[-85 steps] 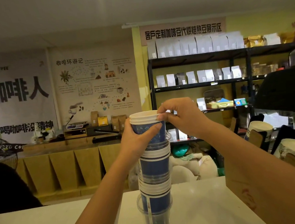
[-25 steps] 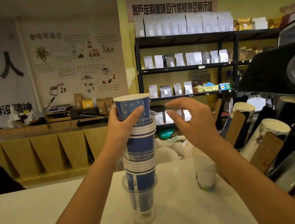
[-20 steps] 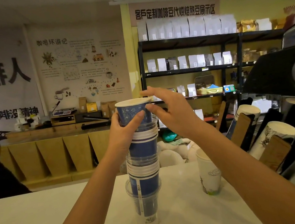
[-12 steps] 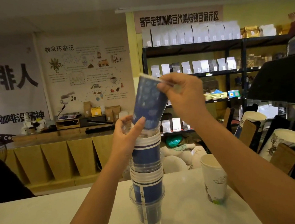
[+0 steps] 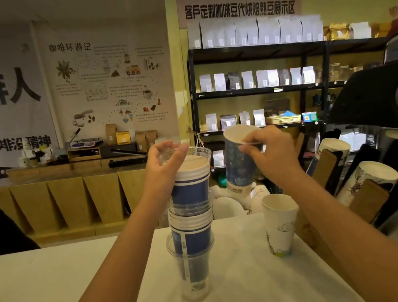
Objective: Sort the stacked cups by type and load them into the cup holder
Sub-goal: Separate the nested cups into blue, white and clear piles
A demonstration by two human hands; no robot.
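Note:
A tall mixed stack of cups (image 5: pixel 191 225), blue paper ones nested with clear plastic ones, stands on the white counter (image 5: pixel 84 283). My left hand (image 5: pixel 164 165) grips the stack near its top, thumb on the rim of the uppermost clear cup (image 5: pixel 200 152). My right hand (image 5: pixel 268 152) holds a dark blue patterned paper cup (image 5: pixel 239 166) by its rim, lifted free and to the right of the stack. A white paper cup (image 5: pixel 280 225) with a drawn pattern stands alone on the counter under my right forearm. The cup holder (image 5: pixel 366 199) at the right carries slanted rows of white cups.
A dark coffee machine (image 5: pixel 379 98) rises at the far right above the holder. Behind the counter are a black shelf (image 5: pixel 260 90) with white bags, a wooden counter (image 5: pixel 65 192) with a scale, and wall posters. A dark shape (image 5: pixel 2 233) sits at the left edge.
My right hand pulled the top blue patterned cup off the stack and carried it right. Earlier a white cup appeared on the counter at the right. My left hand stayed on the stack.

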